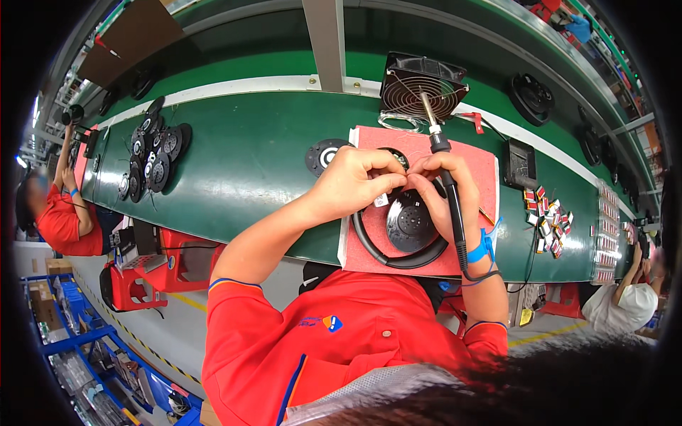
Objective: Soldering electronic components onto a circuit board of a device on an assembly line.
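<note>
L hand (362,181) n R hand (452,186) pinched tight, tips meeting, can't tell what's btwn. Black-handled soldering iron (453,213) tucked in R hand. Black oval earcup (410,221) lies just bodyward on pink mat (474,167), long axis fore-aft, R closer.

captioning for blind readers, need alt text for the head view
A person's left hand and right hand, which also holds a black-handled soldering iron, meet at the fingertips over curved black headphones on a pink mat. Round black discs lie left on the green workbench, small red-and-white blocks right.
</note>
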A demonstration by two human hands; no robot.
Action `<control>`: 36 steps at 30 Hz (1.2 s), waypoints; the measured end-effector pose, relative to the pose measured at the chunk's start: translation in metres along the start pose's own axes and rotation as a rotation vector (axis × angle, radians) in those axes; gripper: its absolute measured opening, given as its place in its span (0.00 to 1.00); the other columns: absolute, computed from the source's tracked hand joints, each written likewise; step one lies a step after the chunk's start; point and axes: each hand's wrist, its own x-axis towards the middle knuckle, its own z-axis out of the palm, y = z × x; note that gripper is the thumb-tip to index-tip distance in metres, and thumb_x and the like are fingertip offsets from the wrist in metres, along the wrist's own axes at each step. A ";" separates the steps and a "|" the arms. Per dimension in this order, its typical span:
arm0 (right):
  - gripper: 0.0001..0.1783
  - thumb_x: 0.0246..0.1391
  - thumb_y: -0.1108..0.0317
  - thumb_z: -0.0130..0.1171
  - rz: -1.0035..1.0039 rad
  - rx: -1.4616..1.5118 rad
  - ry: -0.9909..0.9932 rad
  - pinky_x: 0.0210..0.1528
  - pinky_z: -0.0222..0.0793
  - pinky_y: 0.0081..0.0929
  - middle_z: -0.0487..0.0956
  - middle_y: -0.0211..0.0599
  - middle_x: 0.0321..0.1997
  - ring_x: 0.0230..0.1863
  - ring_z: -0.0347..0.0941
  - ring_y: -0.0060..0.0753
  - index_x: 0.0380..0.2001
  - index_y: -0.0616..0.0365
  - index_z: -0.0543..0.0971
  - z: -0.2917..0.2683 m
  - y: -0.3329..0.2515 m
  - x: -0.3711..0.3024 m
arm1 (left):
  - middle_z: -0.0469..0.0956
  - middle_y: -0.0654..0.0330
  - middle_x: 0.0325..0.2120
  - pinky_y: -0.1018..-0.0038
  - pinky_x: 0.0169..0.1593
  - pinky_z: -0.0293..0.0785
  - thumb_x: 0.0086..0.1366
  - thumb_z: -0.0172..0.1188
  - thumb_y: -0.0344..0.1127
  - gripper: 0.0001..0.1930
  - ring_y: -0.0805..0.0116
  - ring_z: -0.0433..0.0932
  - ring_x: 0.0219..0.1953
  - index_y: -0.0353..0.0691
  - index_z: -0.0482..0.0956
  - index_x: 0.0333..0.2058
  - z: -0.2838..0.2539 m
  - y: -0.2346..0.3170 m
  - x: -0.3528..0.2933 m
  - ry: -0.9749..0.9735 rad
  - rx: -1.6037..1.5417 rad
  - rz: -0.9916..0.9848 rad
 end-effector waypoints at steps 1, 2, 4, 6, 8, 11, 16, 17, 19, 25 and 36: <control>0.14 0.50 0.85 0.58 0.013 0.018 0.007 0.39 0.72 0.21 0.77 0.40 0.34 0.35 0.76 0.26 0.38 0.60 0.68 0.000 0.000 0.000 | 0.79 0.64 0.24 0.82 0.29 0.70 0.59 0.61 0.26 0.04 0.82 0.74 0.27 0.32 0.80 0.32 0.000 0.000 0.000 -0.002 -0.001 -0.003; 0.14 0.50 0.85 0.58 0.016 0.018 0.008 0.39 0.72 0.21 0.77 0.40 0.34 0.35 0.76 0.26 0.38 0.60 0.68 0.001 -0.001 0.001 | 0.79 0.64 0.24 0.82 0.29 0.70 0.59 0.61 0.26 0.04 0.82 0.74 0.26 0.32 0.80 0.32 0.001 0.001 0.000 0.002 0.014 0.012; 0.13 0.50 0.84 0.59 -0.024 -0.035 0.024 0.38 0.72 0.21 0.78 0.39 0.33 0.34 0.76 0.25 0.37 0.61 0.69 0.002 -0.001 0.003 | 0.78 0.64 0.24 0.82 0.29 0.70 0.59 0.61 0.26 0.05 0.82 0.74 0.26 0.31 0.81 0.32 0.000 0.001 0.000 0.006 0.030 0.025; 0.13 0.49 0.84 0.60 -0.030 -0.038 0.037 0.37 0.71 0.21 0.78 0.38 0.32 0.34 0.75 0.25 0.37 0.60 0.70 0.002 -0.002 0.005 | 0.78 0.63 0.24 0.83 0.28 0.70 0.59 0.60 0.27 0.05 0.82 0.74 0.26 0.32 0.81 0.33 -0.001 0.001 0.001 0.006 -0.004 -0.030; 0.13 0.48 0.83 0.61 -0.037 -0.042 0.052 0.37 0.71 0.21 0.78 0.37 0.32 0.33 0.75 0.24 0.36 0.60 0.71 0.002 -0.003 0.008 | 0.78 0.63 0.23 0.83 0.28 0.70 0.60 0.61 0.27 0.05 0.81 0.74 0.25 0.32 0.81 0.33 -0.003 0.007 0.001 0.035 -0.086 -0.064; 0.13 0.47 0.82 0.62 -0.058 -0.054 0.049 0.36 0.71 0.20 0.78 0.35 0.31 0.32 0.75 0.24 0.36 0.60 0.72 0.003 -0.006 0.014 | 0.78 0.66 0.21 0.85 0.21 0.67 0.60 0.61 0.31 0.06 0.84 0.73 0.22 0.34 0.82 0.33 -0.008 0.002 0.001 0.084 -0.171 -0.076; 0.14 0.46 0.81 0.64 -0.148 -0.127 0.038 0.34 0.71 0.20 0.79 0.34 0.30 0.31 0.76 0.24 0.36 0.59 0.73 0.004 -0.006 0.022 | 0.77 0.67 0.21 0.86 0.20 0.65 0.61 0.61 0.32 0.07 0.85 0.72 0.22 0.35 0.82 0.34 -0.010 -0.001 0.001 0.129 -0.224 -0.073; 0.14 0.46 0.82 0.64 -0.154 -0.119 0.034 0.35 0.71 0.20 0.79 0.34 0.30 0.31 0.76 0.24 0.36 0.59 0.73 0.004 -0.005 0.022 | 0.77 0.67 0.21 0.86 0.20 0.65 0.61 0.61 0.32 0.07 0.85 0.72 0.22 0.35 0.82 0.34 -0.010 0.000 0.001 0.130 -0.224 -0.073; 0.15 0.45 0.82 0.64 -0.159 -0.118 0.036 0.35 0.71 0.20 0.79 0.34 0.30 0.31 0.76 0.24 0.36 0.59 0.73 0.005 -0.005 0.023 | 0.77 0.67 0.21 0.86 0.20 0.65 0.61 0.61 0.33 0.07 0.85 0.72 0.22 0.35 0.81 0.33 -0.010 0.000 0.000 0.131 -0.236 -0.082; 0.15 0.45 0.83 0.64 -0.145 -0.094 0.027 0.35 0.72 0.20 0.79 0.35 0.31 0.32 0.76 0.24 0.36 0.59 0.73 0.008 -0.004 0.022 | 0.77 0.66 0.21 0.86 0.22 0.67 0.61 0.60 0.31 0.06 0.85 0.72 0.22 0.33 0.80 0.30 -0.006 -0.002 -0.001 0.194 -0.221 -0.024; 0.14 0.45 0.83 0.61 -0.084 -0.033 0.003 0.35 0.71 0.19 0.78 0.33 0.32 0.33 0.75 0.22 0.36 0.59 0.72 0.008 0.000 0.017 | 0.78 0.64 0.24 0.83 0.30 0.71 0.60 0.61 0.27 0.03 0.81 0.75 0.26 0.32 0.79 0.30 0.006 0.010 -0.004 0.282 -0.112 0.050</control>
